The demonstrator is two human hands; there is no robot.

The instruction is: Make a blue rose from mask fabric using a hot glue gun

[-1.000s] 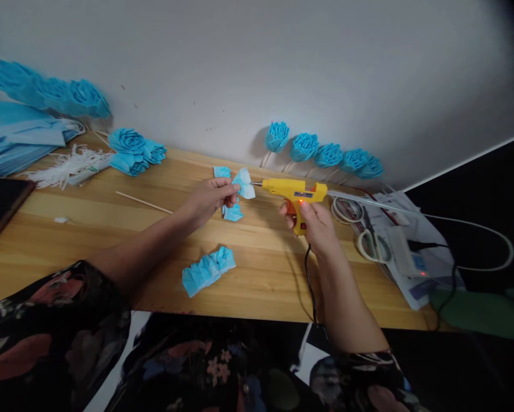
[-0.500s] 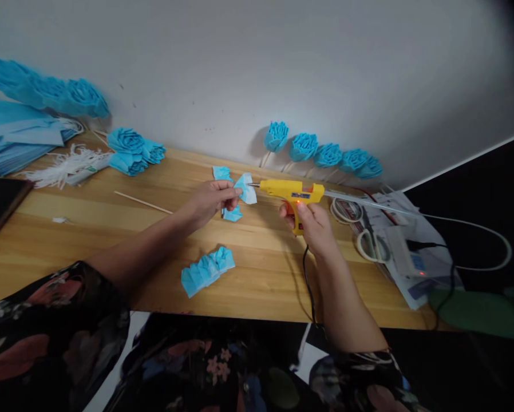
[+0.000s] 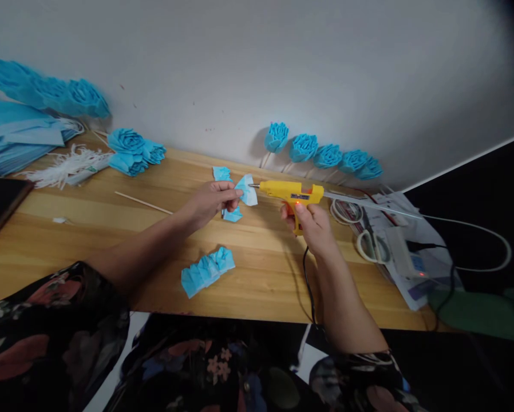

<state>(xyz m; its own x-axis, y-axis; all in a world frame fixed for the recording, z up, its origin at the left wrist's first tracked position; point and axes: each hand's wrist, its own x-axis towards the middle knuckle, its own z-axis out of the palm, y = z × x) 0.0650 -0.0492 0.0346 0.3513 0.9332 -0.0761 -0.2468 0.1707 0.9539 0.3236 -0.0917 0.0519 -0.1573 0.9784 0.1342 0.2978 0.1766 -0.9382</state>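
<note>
Pinched in the fingers of my left hand [image 3: 214, 201] is a small pale blue petal piece [image 3: 247, 190], its white side partly showing. My right hand [image 3: 311, 223] is wrapped round the handle of a yellow hot glue gun [image 3: 289, 190] with a small red light. The gun's metal nozzle points left and lies at the petal piece; whether it touches cannot be made out. Beneath and behind my left hand lie more blue pieces [image 3: 232, 214], partly hidden. A pleated blue strip [image 3: 208, 271] rests nearer to me on the wooden table [image 3: 257, 274].
Several blue flowers on sticks [image 3: 303, 147] lean against the wall. At the left are more blue flowers [image 3: 130, 150], stacked blue sheets [image 3: 16, 137], white cords [image 3: 74, 166] and a thin stick [image 3: 143, 202]. Scissors [image 3: 372, 243] and a power strip [image 3: 405, 252] lie at the right.
Almost nothing differs. The petal piece in my left hand sits very slightly lower and to the right; the glue gun stays at it.
</note>
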